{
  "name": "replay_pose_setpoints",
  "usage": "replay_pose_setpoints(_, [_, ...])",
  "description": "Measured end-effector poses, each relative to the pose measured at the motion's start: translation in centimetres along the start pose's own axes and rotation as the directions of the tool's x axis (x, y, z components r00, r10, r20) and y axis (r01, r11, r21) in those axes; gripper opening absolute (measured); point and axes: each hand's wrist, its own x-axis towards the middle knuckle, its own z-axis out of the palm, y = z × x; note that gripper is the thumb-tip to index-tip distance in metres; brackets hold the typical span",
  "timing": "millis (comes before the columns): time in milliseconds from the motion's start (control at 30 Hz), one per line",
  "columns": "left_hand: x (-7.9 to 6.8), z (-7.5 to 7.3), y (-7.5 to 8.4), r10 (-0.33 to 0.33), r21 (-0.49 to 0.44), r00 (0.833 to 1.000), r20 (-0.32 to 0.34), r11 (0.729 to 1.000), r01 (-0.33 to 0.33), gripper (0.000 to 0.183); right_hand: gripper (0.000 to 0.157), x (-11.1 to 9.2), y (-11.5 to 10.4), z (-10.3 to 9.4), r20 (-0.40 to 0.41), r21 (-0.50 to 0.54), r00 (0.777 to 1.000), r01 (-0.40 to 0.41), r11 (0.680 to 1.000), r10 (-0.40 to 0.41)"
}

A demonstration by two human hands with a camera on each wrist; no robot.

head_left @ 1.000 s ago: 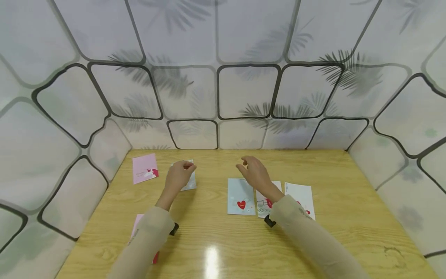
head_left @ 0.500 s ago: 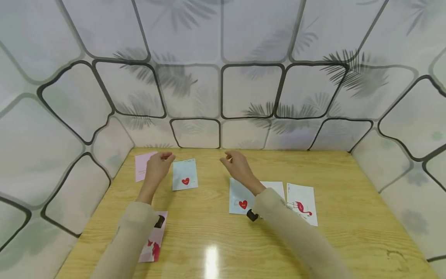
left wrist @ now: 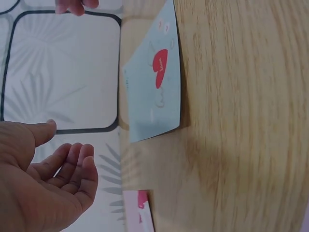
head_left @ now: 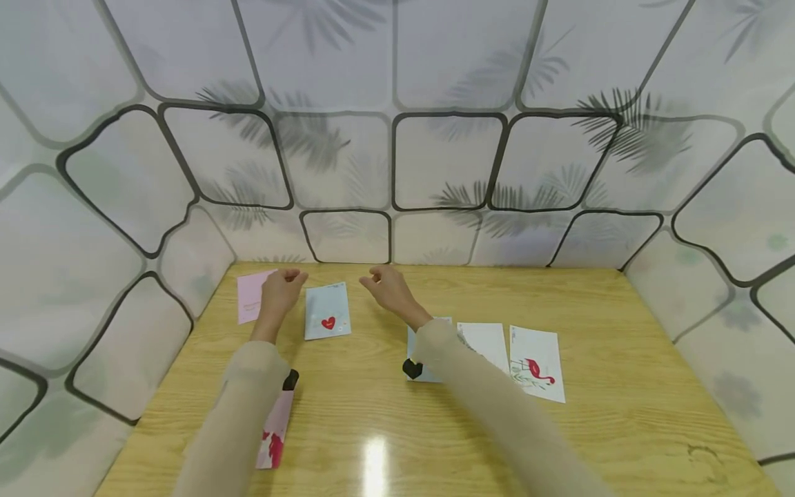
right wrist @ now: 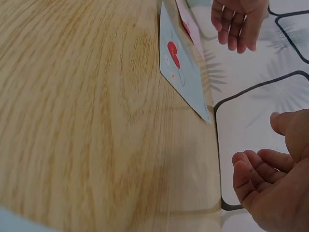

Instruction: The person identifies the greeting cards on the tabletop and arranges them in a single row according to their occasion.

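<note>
A pale blue card (head_left: 327, 310) lies on the desk (head_left: 348, 414), near the back edge and between the two hands. It carries a red heart (head_left: 328, 323) in its lower part, on the side that is nearer to the person. The left hand (head_left: 281, 297) is in the air just to the left of this card. Its fingers are softly bent, and in the left wrist view the thumb stands apart from the fingertips. The right hand (head_left: 389, 290) is to the right of the card, also above the desk, with bent fingers and the thumb separated from them. Both hands are apart from the card.

Behind the left hand there is a pink card (head_left: 250, 298), partly covered by it in the head view. Another pink card, with a dark pink figure (head_left: 273, 447), is nearer to the person, partly hidden by the left sleeve (head_left: 248, 386). On the right side, three cards lie in a row: a second blue card (head_left: 430, 375) and a white card (head_left: 487, 342), both partly under the right sleeve (head_left: 472, 393) in the view, and a flamingo card (head_left: 537, 362). Patterned walls (head_left: 447, 159) with dark outlines and leaves surround the desk.
</note>
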Motion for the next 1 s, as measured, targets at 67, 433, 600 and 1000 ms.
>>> replay_pose_setpoints(67, [0.5, 0.3, -0.3, -0.009, 0.02, 1.0, -0.003, 1.0, 0.009, 0.053, 0.046, 0.5, -0.1, 0.9, 0.01, 0.028, 0.999, -0.037, 0.999, 0.037])
replay_pose_setpoints(433, [1.2, 1.8, -0.5, 0.015, 0.093, 0.997, 0.076, 0.995, -0.022, 0.059, 0.057, 2.8, -0.5, 3.7, 0.139, -0.041, 0.989, -0.047, 0.998, 0.052])
replay_pose_setpoints(600, [1.7, 2.5, -1.1, -0.02, 0.231, 0.991, 0.134, 0.973, -0.012, 0.062, 0.066, 3.4, -0.3, 4.9, 0.2, -0.146, 0.978, -0.031, 0.989, 0.06])
replay_pose_setpoints(1000, [2.3, 4.0, -1.2, -0.017, 0.401, 0.989, 0.15, 0.915, -0.045, 0.058, 0.062, 3.7, -1.0, 6.4, 0.186, -0.217, 0.976, -0.07, 0.974, 0.111])
